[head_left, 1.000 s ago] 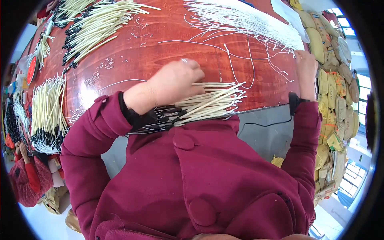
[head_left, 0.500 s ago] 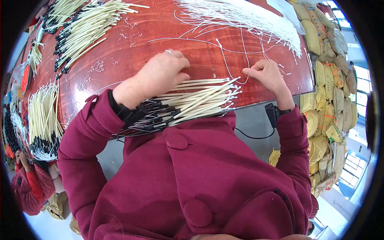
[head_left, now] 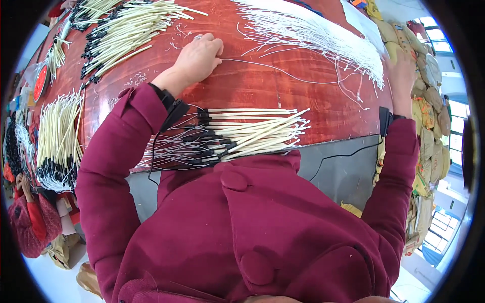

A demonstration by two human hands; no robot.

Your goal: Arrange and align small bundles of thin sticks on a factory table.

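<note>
My left hand (head_left: 198, 59) is above the red-brown table, fingers closed in a pinch at the end of a thin white cord (head_left: 275, 68). The cord trails to the right and loops near a bundle of white cords (head_left: 313, 33). My right hand (head_left: 402, 76) is raised past the table's right edge, smeared and pale against the sacks behind, so its fingers do not read. In front of my body lies a pile of cream-coloured tubes (head_left: 262, 129) with black end pieces on their left and small white tips on their right. White strands run left from the black ends.
More cream tubes with black ends lie in heaps at the far left (head_left: 134, 30) and near left (head_left: 60, 121). Short white offcuts (head_left: 135, 80) dot the table (head_left: 242, 91). Stacked sacks (head_left: 429, 116) stand right; another person (head_left: 35, 222) sits lower left.
My left hand has moved away from the tube pile, farther up the table. My right hand has left the tube tips and swung up and right past the table edge.
</note>
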